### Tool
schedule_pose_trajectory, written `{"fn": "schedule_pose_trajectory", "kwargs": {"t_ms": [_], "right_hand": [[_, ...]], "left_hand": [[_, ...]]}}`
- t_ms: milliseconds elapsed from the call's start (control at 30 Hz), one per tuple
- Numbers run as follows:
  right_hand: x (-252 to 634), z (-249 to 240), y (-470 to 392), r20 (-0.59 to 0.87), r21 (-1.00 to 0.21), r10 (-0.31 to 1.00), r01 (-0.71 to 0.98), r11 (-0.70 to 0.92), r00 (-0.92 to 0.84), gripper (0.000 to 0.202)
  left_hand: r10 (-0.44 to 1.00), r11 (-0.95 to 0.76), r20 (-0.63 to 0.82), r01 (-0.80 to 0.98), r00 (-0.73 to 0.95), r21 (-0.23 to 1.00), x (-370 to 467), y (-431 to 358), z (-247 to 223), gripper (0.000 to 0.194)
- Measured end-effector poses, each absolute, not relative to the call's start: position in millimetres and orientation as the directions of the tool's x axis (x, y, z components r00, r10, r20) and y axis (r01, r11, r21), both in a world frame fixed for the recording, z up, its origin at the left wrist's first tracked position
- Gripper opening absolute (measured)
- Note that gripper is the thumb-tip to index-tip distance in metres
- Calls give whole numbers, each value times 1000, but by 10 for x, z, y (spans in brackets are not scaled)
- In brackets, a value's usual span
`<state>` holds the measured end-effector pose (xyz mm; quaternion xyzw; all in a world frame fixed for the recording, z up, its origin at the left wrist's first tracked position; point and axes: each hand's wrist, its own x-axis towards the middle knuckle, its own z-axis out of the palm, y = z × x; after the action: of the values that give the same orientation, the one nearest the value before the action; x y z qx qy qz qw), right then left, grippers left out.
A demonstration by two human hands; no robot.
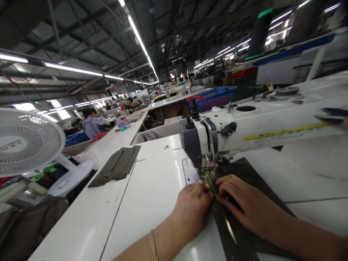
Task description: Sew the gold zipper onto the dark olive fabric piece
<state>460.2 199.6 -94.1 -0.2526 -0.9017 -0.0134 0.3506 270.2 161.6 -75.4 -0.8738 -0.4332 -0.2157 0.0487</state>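
Observation:
A dark fabric piece (251, 181) lies under the head of a white sewing machine (274, 123). A gold-toothed zipper (230, 229) runs along it toward the needle area. My left hand (193, 204) has its fingers curled together at the zipper's left side, just in front of the presser foot (208, 168). From the right, my right hand (240, 199) pinches at the zipper and fabric, with a small dark object partly showing under its fingers. The two hands' fingertips nearly meet.
Stacked dark fabric pieces (116, 165) lie on the white table (141, 203) at left. Beyond them stand a white fan (27, 143) and a bottle (121, 124). A seated person (92, 125) in a striped top is farther back. A blue basket (217, 98) sits behind the machine.

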Motion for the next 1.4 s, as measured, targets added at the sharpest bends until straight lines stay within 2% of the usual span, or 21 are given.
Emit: {"fn": "schedule_pose_trajectory", "kwargs": {"t_ms": [133, 233, 633, 833, 1133, 1200, 1300, 1400], "right_hand": [[4621, -1075, 1919, 700, 68, 334, 524, 849, -631, 34], [4616, -1111, 1930, 670, 92, 345, 534, 840, -658, 37], [4568, -1109, 2111, 649, 7, 391, 519, 855, -653, 38], [4513, -1040, 2212, 670, -22, 396, 517, 856, -628, 36], [4481, -1107, 2371, 582, -244, 529, 488, 838, -617, 29], [4487, -1126, 2388, 597, -262, 571, 535, 803, -564, 26], [4491, -1126, 2412, 617, -243, 634, 654, 717, -466, 21], [4461, -1106, 2448, 590, -252, 682, 704, 664, -432, 19]], "left_hand": [[702, -645, 455, 760, 548, 79, 2726, 1481, -773, 19], [698, -648, 465, 756, 544, 89, 2727, 1481, -789, 19], [703, -649, 451, 755, 550, 92, 2703, 1670, -768, 18], [758, -612, 393, 776, 521, 151, 2679, 1797, -777, 16], [799, -557, 391, 808, 457, 194, 2657, 1868, -833, 13], [804, -547, 385, 819, 454, 176, 2673, 1820, -843, 16], [759, -569, 434, 818, 486, 79, 2706, 1735, -857, 22], [739, -570, 438, 821, 512, 3, 2731, 1681, -833, 22]]}}
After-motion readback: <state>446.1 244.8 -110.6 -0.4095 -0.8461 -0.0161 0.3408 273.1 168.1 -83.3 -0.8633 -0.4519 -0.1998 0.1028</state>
